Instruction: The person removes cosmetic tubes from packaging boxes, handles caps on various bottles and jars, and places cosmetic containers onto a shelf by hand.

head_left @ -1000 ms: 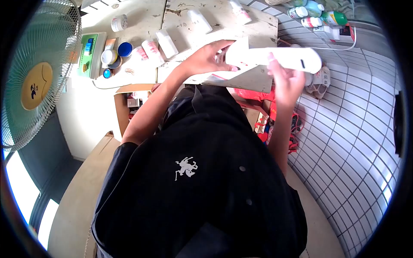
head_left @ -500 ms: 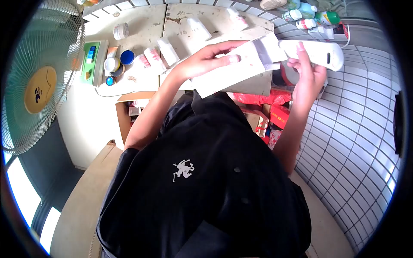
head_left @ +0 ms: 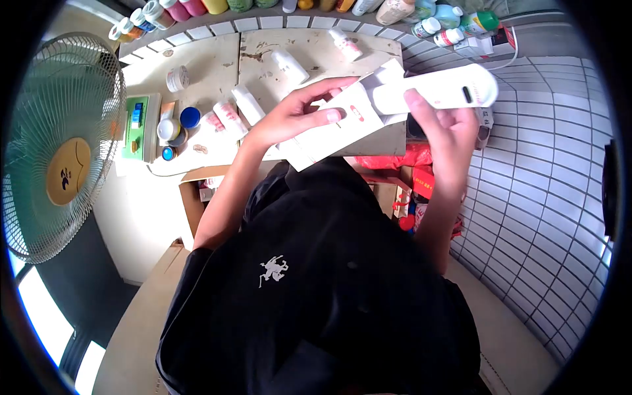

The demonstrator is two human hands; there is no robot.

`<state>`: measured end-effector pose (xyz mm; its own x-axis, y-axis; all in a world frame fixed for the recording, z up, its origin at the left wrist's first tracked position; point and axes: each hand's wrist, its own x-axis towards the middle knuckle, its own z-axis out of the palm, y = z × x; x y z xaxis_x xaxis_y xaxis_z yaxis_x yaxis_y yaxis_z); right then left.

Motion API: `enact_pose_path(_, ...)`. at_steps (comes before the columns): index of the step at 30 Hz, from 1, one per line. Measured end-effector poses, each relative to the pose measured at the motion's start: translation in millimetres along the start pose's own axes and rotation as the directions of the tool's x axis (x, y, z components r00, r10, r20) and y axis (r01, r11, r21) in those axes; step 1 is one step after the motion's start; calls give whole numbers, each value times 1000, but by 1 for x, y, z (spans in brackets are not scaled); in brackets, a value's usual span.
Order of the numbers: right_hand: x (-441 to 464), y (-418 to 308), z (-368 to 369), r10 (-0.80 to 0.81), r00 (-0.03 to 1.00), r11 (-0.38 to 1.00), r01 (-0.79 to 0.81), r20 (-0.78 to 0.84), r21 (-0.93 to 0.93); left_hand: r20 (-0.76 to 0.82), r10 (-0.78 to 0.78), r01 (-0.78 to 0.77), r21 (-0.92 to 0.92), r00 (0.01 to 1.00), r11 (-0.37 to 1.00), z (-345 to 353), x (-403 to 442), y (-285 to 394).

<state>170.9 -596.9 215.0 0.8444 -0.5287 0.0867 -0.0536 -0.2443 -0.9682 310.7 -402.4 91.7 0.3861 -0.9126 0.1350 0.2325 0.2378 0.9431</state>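
Note:
My left hand (head_left: 295, 118) is closed around a white cardboard box (head_left: 313, 146) with small red print, thumb on its upper face. The box tilts up to the right, and its open end with loose flaps faces right. In my right hand (head_left: 451, 135) is a white handheld device (head_left: 447, 91), long and rounded at its outer end, with a dark slot near that end. My right thumb presses on its face. Its left end sits at the box's mouth and seems partly inside; the flaps hide how deep.
White bottles (head_left: 289, 67) lie on the worn table, beside a white jar (head_left: 177, 79), a blue lid (head_left: 189, 118) and a green scale (head_left: 138, 131). A fan (head_left: 69, 158) stands at left. Several bottles line the tiled ledge (head_left: 224, 28). Below are red bags (head_left: 382, 161).
The white device has moved left with my right hand, its near end now at the box opening. The view has shifted, showing more of the ledge.

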Motion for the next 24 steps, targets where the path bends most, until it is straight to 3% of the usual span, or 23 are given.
enact_pose_path(2,-1,7,-2,5,1000,997,-5,1,73,-46,-32,32,-15,998,999,2,0,4)
enact_pose_path(6,4,-3,8,-157,987,982,159,-26,98,21,0,1,-43,1000,999,5,1,0)
enact_pose_path(8,7,5,5,-146,989,986,143,-30,-82,38,-24,25,-22,999,999,8,0,-3)
enact_pose_path(10,9,16,5,-206,978,964,208,32,-167,-26,-6,5,-28,1000,1000,11,1,-6)
enact_pose_path(12,10,13,4,-306,943,892,332,131,-305,14,-22,22,-8,1000,1000,9,2,-9)
enact_pose_path(14,6,21,6,-263,958,925,283,112,-254,-87,-137,112,-248,987,962,11,-1,-13)
enact_pose_path(16,1,18,16,-24,998,987,14,58,157,-117,-165,132,-251,979,959,15,5,1)
enact_pose_path(18,1,26,21,1,997,983,-16,81,184,-131,-137,100,-254,982,962,15,9,4)
enact_pose_path(20,-2,38,20,158,968,896,-223,193,383,-114,-141,107,-259,983,960,16,12,4)
enact_pose_path(23,-3,28,31,194,966,830,-254,170,496,-104,-102,63,-331,989,941,27,13,9)
enact_pose_path(24,-2,26,33,233,960,775,-281,157,567,-136,-100,64,-249,986,966,32,13,10)
